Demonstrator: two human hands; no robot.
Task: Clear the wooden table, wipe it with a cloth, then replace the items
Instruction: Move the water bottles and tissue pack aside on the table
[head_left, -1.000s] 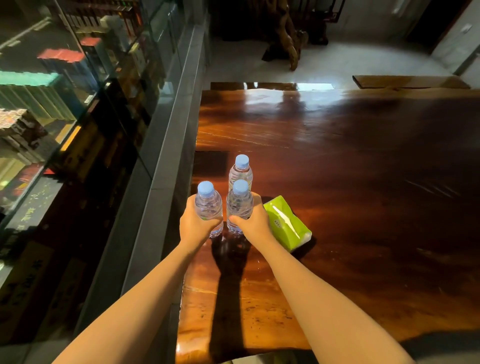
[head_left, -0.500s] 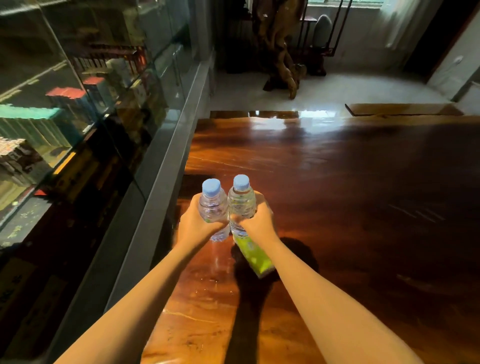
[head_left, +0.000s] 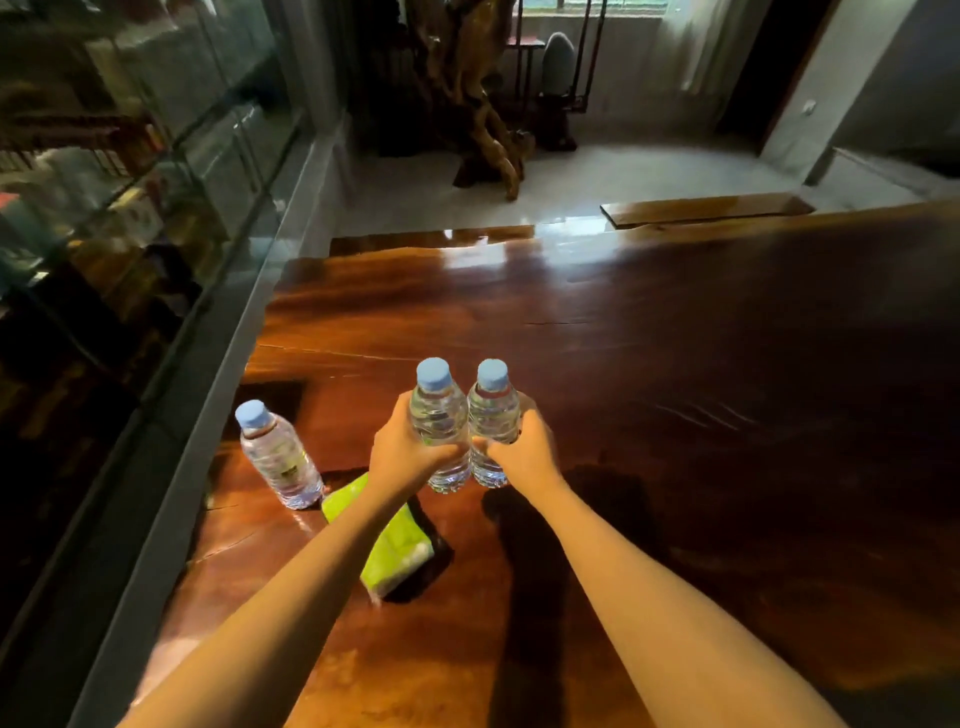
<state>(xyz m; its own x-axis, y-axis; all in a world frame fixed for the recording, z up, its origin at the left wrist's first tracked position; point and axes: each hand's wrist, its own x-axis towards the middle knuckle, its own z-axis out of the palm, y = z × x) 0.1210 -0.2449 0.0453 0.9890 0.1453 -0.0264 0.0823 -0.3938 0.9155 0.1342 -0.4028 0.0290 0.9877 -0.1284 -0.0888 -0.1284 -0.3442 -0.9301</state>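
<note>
My left hand (head_left: 402, 449) grips a clear water bottle with a blue cap (head_left: 438, 415), and my right hand (head_left: 524, 449) grips a second one (head_left: 493, 410). Both bottles are held upright side by side above the glossy wooden table (head_left: 675, 389). A third water bottle (head_left: 278, 457) stands on the table near its left edge. A green tissue pack (head_left: 397, 551) lies on the table under my left forearm, partly hidden by it.
A glass display cabinet (head_left: 119, 208) with a grey metal frame runs along the table's left side. Beyond the far edge is a pale floor with a carved wooden root sculpture (head_left: 488, 119). A wooden bench (head_left: 706, 208) stands past the table's far right.
Both hands have lifted their bottles off the table and carried them to the right. The third bottle stays standing at the left, and the tissue pack now lies under my left arm.
</note>
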